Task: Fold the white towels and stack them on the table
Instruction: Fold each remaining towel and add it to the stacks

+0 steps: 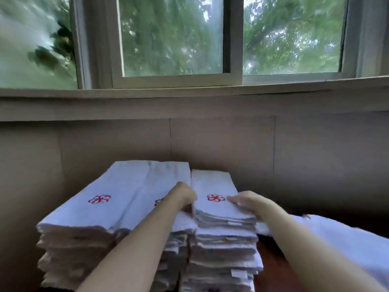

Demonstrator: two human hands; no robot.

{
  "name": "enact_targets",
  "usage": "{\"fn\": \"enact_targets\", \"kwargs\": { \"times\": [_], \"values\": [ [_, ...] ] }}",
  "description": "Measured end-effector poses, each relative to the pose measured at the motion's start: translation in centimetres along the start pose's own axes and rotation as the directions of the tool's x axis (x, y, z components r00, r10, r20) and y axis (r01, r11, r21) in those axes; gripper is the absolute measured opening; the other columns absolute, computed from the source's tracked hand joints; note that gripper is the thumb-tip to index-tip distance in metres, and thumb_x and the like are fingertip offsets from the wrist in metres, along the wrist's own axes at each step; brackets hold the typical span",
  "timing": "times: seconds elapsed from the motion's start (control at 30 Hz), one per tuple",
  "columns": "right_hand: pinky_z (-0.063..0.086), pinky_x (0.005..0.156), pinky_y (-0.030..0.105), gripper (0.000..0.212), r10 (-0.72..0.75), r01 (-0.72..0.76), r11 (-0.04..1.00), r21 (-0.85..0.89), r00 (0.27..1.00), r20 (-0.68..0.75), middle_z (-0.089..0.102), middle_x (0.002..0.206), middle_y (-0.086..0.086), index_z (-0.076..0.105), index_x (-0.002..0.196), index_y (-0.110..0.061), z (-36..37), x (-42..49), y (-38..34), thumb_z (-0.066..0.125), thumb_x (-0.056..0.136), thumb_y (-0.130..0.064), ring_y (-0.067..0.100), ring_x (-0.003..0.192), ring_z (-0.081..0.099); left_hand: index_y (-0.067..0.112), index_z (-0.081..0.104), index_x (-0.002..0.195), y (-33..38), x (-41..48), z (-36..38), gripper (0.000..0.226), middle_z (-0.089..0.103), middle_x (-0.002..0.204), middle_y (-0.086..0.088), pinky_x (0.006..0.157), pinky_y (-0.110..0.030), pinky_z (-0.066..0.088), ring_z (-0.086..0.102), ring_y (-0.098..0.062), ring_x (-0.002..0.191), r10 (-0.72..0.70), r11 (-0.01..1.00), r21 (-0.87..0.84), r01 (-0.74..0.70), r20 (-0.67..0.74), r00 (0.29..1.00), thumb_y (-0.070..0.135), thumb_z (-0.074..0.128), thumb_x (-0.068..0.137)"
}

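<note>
One top towel (210, 184): left hand (186, 196) fingers curled on its edge; right hand (246, 202) fingers flat, together

Daylight through the window (172, 39), dim wall below, motion blur throughout, wide-angle bowing at edges

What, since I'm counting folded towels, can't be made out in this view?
Head view:
- Towel stacks: the lower layers are cut off by the bottom edge, so no full count.
- Middle stack's flower logo: mostly hidden behind the left forearm.
- Left hand: motion-blurred, grip unclear.
- Loose white towel at right: blurred, cut off by the right edge.
</note>
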State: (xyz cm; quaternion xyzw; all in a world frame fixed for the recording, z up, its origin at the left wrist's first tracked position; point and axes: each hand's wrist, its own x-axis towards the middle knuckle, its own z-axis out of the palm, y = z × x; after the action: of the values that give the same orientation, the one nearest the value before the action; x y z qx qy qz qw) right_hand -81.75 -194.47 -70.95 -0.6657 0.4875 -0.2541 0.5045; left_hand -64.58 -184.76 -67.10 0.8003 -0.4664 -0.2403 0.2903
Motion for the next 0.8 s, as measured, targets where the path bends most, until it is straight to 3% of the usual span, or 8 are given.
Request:
{"fn": "enact_targets", "kwargs": {
  "times": [0.07,0.1,0.2,0.3,0.4,0.57,0.7,0.8],
  "values": [
    [0.05,0.055,0.017,0.034,-0.068,0.07,0.992,0.109,0.997,-0.023,0.073,0.079,0.004,0.059,0.117,0.0,0.2,1.6,1.9,0.062,0.091,-0.021,0.013,0.063,0.07,-0.001,0.032,0.13,-0.5,1.1,0.9,0.045,0.052,0.123,-0.018,0.083,-0.031,0.044,0.055,-0.029,0.111,0.073,0.978,0.203,-0.051,-0.102,0.992,0.013,0.053,0.092],
    [0.053,0.059,0.022,0.032,-0.063,0.064,0.975,0.215,0.998,-0.009,0.074,0.083,0.006,0.057,0.118,-0.001,0.1,2.0,2.6,0.061,0.092,-0.018,0.016,0.07,0.071,-0.001,0.028,0.133,-0.6,0.9,1.3,0.048,0.05,0.129,-0.019,0.083,-0.033,0.041,0.051,-0.033,0.116,0.126,0.954,0.29,-0.079,-0.15,0.981,0.013,0.051,0.092],
    [0.054,0.087,0.042,0.034,-0.062,0.038,0.89,0.454,0.997,0.037,0.069,0.11,0.018,0.052,0.127,-0.001,-0.4,1.3,4.1,0.055,0.094,-0.009,0.031,0.1,0.067,0.005,0.028,0.134,-0.6,0.0,2.5,0.047,0.055,0.123,-0.02,0.078,-0.036,0.04,0.054,-0.037,0.112,0.244,0.847,0.516,-0.127,-0.165,0.956,0.007,0.045,0.091],
    [0.058,0.062,0.029,0.041,-0.072,0.054,0.904,0.424,0.997,0.026,0.069,0.107,0.018,0.048,0.132,0.0,-0.2,-0.1,3.9,0.055,0.091,0.001,0.024,0.083,0.072,0.011,0.026,0.138,-0.7,-1.1,3.2,0.052,0.056,0.124,-0.016,0.076,-0.036,0.037,0.054,-0.035,0.113,0.284,0.707,0.693,-0.138,-0.1,0.954,0.003,0.043,0.089],
    [0.055,0.055,0.022,0.052,-0.062,0.064,0.957,0.284,0.998,-0.014,0.064,0.116,0.018,0.043,0.139,-0.002,-0.4,-0.9,3.0,0.057,0.089,0.005,0.022,0.08,0.07,0.016,0.029,0.136,-0.5,-1.9,3.5,0.053,0.058,0.121,-0.013,0.074,-0.035,0.036,0.055,-0.033,0.11,0.291,0.637,0.755,-0.157,-0.047,0.956,0.003,0.045,0.088],
    [0.047,0.098,0.039,0.056,-0.06,0.051,0.993,-0.106,0.994,-0.087,0.056,0.129,0.019,0.044,0.139,-0.003,-0.1,-1.4,0.9,0.055,0.085,0.002,0.032,0.115,0.057,0.018,0.031,0.136,-0.2,-2.5,2.8,0.052,0.056,0.119,-0.011,0.076,-0.035,0.039,0.055,-0.03,0.108,0.247,0.613,0.769,-0.181,0.031,0.968,0.009,0.05,0.088],
    [0.045,0.072,0.028,0.051,-0.031,0.001,0.924,-0.382,0.997,-0.072,0.062,0.106,0.018,0.046,0.133,0.005,0.5,-1.7,-1.0,0.052,0.083,-0.004,0.026,0.085,0.056,0.019,0.049,0.125,0.1,-2.5,2.5,0.039,0.056,0.122,-0.007,0.076,-0.033,0.038,0.054,-0.027,0.11,0.305,0.55,0.825,-0.133,-0.049,0.951,0.01,0.05,0.088],
    [0.051,0.088,0.032,0.039,0.002,-0.04,0.852,-0.522,0.997,-0.073,0.061,0.116,0.014,0.053,0.123,-0.002,0.9,-1.4,-1.8,0.051,0.085,-0.007,0.03,0.101,0.061,0.019,0.054,0.124,0.2,-1.8,2.3,0.041,0.049,0.127,-0.006,0.09,-0.035,0.037,0.047,-0.026,0.118,0.439,0.542,0.817,-0.194,-0.079,0.895,0.012,0.05,0.085]
  ]
}}
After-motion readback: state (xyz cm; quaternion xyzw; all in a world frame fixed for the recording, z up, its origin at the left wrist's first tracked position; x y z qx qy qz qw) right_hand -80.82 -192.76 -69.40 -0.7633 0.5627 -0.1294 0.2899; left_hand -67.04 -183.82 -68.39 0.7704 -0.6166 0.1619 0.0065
